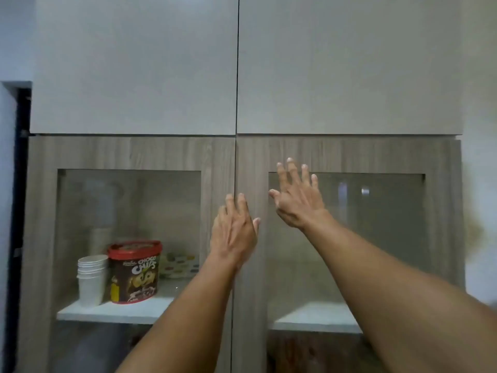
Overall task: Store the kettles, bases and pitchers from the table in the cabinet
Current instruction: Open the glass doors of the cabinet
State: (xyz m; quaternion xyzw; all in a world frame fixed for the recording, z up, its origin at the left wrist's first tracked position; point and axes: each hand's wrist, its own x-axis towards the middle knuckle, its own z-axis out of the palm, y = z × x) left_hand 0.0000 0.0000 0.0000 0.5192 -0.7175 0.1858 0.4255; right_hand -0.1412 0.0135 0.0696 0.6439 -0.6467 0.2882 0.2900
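Note:
A wood-grain cabinet with two glass-paned doors fills the view; both doors are closed. My left hand point(234, 231) lies flat at the inner edge of the left door point(129, 154), fingers over the centre seam. My right hand point(297, 196) is spread flat on the upper left part of the right door point(376, 154), fingers apart over the frame and glass. Neither hand holds anything. No kettle, base, pitcher or table is in view.
Behind the left glass, a white shelf point(115, 312) carries a stack of white paper cups point(91, 278), a red-lidded Choco Chips tub point(135, 270) and a dotted box point(180, 265). The right shelf point(312, 317) shows nothing on it. Plain grey upper doors point(134, 63) sit above.

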